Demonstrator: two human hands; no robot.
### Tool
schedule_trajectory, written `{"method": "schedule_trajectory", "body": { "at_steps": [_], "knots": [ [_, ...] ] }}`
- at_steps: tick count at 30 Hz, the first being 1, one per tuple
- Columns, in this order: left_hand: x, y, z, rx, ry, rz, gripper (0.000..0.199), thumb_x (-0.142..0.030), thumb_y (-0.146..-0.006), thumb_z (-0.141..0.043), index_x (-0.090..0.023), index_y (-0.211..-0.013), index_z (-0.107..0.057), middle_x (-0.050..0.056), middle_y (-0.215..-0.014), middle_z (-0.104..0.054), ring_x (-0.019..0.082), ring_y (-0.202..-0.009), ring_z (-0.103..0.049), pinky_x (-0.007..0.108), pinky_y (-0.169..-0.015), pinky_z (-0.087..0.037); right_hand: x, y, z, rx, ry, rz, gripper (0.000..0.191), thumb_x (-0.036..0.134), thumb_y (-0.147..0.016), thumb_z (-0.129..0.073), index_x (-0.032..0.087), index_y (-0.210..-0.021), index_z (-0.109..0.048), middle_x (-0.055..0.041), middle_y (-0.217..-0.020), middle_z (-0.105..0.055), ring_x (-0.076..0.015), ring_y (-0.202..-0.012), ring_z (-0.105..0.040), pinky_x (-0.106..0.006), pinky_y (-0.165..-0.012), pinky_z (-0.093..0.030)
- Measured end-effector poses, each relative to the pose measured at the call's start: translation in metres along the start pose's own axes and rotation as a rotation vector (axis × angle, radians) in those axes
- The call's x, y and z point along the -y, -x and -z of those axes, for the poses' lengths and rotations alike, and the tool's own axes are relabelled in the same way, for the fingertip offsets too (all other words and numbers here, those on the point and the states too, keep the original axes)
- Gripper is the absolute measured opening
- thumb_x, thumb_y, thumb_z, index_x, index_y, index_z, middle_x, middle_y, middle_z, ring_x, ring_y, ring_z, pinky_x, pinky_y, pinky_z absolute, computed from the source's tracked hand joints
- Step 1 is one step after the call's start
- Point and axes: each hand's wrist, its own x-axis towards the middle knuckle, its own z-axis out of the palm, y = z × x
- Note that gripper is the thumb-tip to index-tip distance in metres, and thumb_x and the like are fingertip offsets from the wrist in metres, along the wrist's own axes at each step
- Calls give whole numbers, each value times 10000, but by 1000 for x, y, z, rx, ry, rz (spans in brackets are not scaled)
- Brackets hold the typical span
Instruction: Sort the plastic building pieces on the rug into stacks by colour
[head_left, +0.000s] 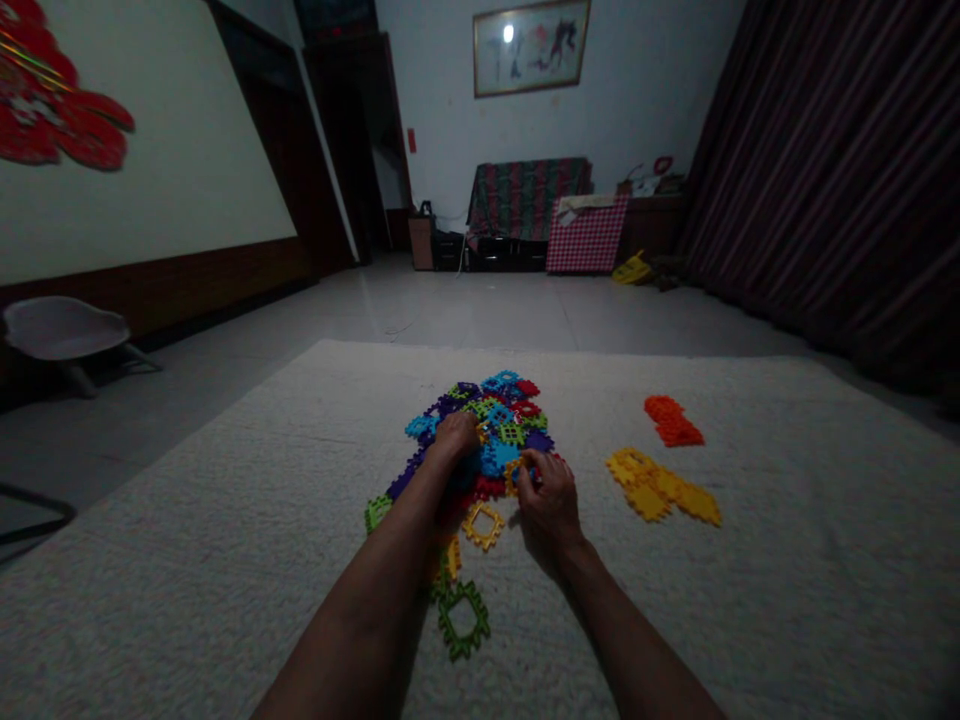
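Observation:
A mixed heap of toothed plastic building pieces (501, 457) in blue, purple, red, green and yellow lies on the pale mat. My left hand (454, 436) reaches into the upper part of the heap with its fingers curled down. A bit of yellow shows beside its fingertips, but what they grip is hidden. At the heap's right edge my right hand (551, 492) pinches a yellow toothed piece (513, 478) between thumb and fingers. Nearer to me lie a square yellow frame piece (483, 525) and a green frame piece (463, 618), between my forearms.
Right of the heap are a group of yellow pieces (660, 485) and a smaller group of orange pieces (673, 420) on the mat (787, 560). A small chair (67, 328) stands at left. Covered furniture (529, 200) lines the far wall, and a dark curtain (825, 180) hangs at right.

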Motion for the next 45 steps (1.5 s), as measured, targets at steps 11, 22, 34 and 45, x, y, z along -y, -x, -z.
{"method": "schedule_trajectory", "body": {
  "at_steps": [11,22,34,45],
  "knots": [
    [-4,-3,1,45,-63,17,410,-272,-758,-669,-279,-1168,-682,85,-1198,-709,251,-1151,-635,292,-922,-502,-1,0,-1,12,-2,-8,173,212,-882,-509,186,-1003,-630,-61,-907,-686,-217,-844,-586,-358,-842,-411],
    [1,5,-4,-4,-17,-93,423,-180,-783,-609,-245,-1195,-679,90,-1202,-708,226,-1127,-644,277,-936,-483,2,-2,1,18,-9,-29,172,206,-872,-504,198,-998,-622,-61,-914,-690,-214,-846,-597,-362,-857,-414],
    [-6,10,2,67,-58,-132,343,-315,-822,-619,-196,-1129,-715,120,-1161,-721,253,-1046,-674,279,-870,-496,1,-3,1,10,-26,-24,179,211,-876,-490,196,-996,-623,-65,-911,-694,-221,-848,-604,-371,-846,-428],
    [4,31,6,-154,97,-83,278,-312,-858,-596,-186,-1052,-752,95,-971,-760,212,-931,-675,293,-861,-492,2,-4,2,-12,-67,-40,187,215,-871,-489,194,-987,-634,-81,-911,-691,-223,-846,-617,-373,-825,-468]
  ]
}}
